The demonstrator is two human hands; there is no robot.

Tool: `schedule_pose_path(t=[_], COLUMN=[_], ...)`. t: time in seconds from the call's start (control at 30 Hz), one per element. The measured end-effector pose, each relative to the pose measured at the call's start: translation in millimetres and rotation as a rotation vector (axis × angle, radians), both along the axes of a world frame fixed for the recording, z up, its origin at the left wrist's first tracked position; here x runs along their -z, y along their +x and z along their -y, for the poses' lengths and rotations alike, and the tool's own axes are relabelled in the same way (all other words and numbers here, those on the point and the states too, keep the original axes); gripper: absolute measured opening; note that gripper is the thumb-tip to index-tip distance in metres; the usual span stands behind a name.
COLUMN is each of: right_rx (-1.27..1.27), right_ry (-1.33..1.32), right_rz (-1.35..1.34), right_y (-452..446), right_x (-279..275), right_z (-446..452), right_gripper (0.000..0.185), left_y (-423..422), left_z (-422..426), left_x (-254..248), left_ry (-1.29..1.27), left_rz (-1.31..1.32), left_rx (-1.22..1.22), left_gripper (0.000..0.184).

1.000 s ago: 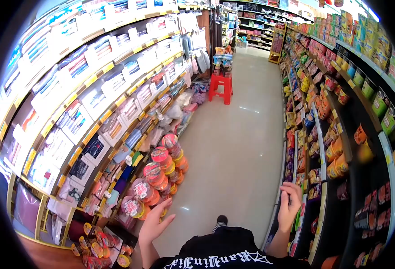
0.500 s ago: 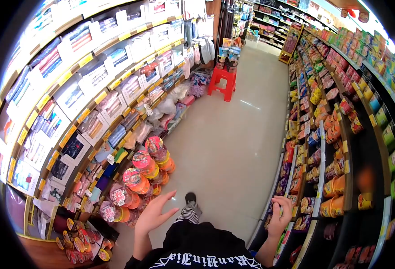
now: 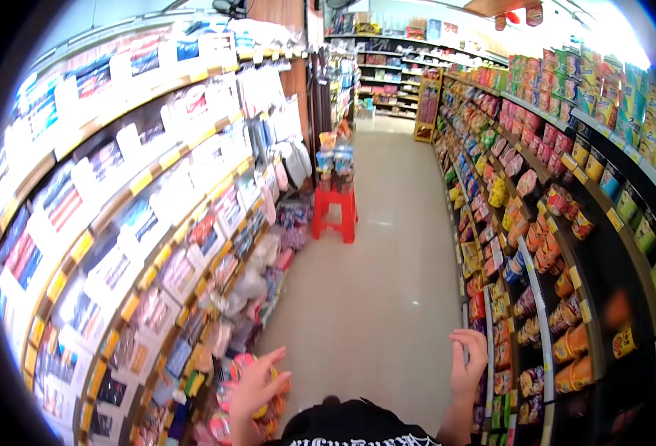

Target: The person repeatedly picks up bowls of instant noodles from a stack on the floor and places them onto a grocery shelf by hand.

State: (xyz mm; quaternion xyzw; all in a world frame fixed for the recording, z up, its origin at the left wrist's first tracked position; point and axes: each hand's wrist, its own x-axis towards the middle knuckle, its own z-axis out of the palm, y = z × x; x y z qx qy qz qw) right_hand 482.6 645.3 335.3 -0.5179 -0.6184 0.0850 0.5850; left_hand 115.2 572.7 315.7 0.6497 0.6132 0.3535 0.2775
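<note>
My left hand [image 3: 256, 383] is held out low in front of me, fingers spread, with nothing in it. Stacked pink and orange instant noodle cups [image 3: 226, 394] stand just behind and beside it, partly hidden by the hand and wrist. On the other side, my right hand [image 3: 468, 363] is raised with its fingers loosely bent and the thumb apart. Nothing shows in its grasp. Nearest to it are the lower shelves of packaged noodles [image 3: 500, 357]; whether it touches them I cannot tell, but it seems to hang over the aisle floor.
Ahead runs a tiled aisle [image 3: 365, 297]. A red plastic stool [image 3: 335, 215] bearing stacked cups [image 3: 334, 160] stands at its left side. Shelves of folded, boxed textiles [image 3: 149, 286] line the left. Noodle shelves [image 3: 525, 175] line the right, and a yellow-framed rack [image 3: 428, 105] stands farther back.
My view has tilted up and moved forward, so the stool looks closer and lower. The noodle cup stacks have slid toward the bottom edge. Both hands remain raised without anything visible in them.
</note>
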Motion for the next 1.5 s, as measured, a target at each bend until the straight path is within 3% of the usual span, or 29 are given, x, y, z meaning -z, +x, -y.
schedule_pose_path(t=[0.17,0.23,0.37,0.6,0.87,1.0,1.07,1.27,1.5], right_rx=[-0.003,0.001,-0.009,-0.146,-0.188,-0.255,-0.328,-0.26,-0.258], right_ry=[-0.125,-0.17,-0.261,-0.194,-0.074,-0.129,-0.154,-0.218,-0.201], right_rz=[-0.016,-0.007,0.062,0.064,0.135,0.197,0.192,0.151,0.174], right_y=[-30,-34,-38,-44,-16,-13,-16,-23,-59], right_x=[7,18,34,40,5,13,22,39,42], right_z=[-52,-76,-131,-271,-429,-477,-496,-562,-662], right_gripper=[0.007,0.007,0.008,0.01,0.013,0.016,0.016,0.016,0.016], left_y=[-9,-7,-17,-4,29,45,50,34,-9], left_z=[-79,-103,-149,-252,-391,-438,-461,-541,-667], left_x=[-4,-12,1,-3,-12,-6,-4,22,15], left_ry=[-0.018,-0.135,-0.044,-0.027,0.089,0.062,-0.011,-0.094,-0.056], left_rz=[-0.098,0.091,-0.035,0.057,0.052,-0.016,0.12,0.127,0.038], left_rx=[0.134,0.144,0.143,0.068,-0.107,-0.082,-0.043,0.015,0.07], left_gripper=[0.053,0.053,0.055,0.054,0.055,0.056,0.056,0.056,0.058])
